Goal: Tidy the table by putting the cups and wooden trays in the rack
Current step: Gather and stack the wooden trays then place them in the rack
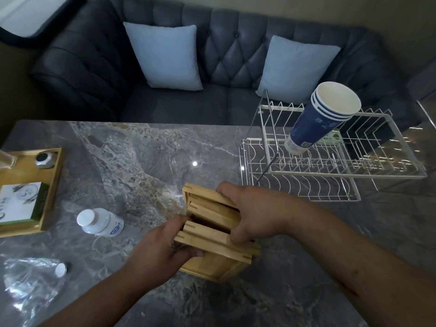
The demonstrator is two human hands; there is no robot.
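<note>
Left hand, right hand grip wooden trays; bottle beside; rack beyond holds perhaps three cups.

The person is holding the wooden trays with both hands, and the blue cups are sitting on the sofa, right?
Not quite. The head view shows the blue cups leaning in the white wire rack, not on the sofa. The left hand and right hand do hold the wooden trays.

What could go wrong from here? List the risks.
1. The left hand and right hand grip several trays on edge with gaps between them; one may slip out.
2. The cups lean tilted in the rack; a bump while loading trays might topple them.
</note>
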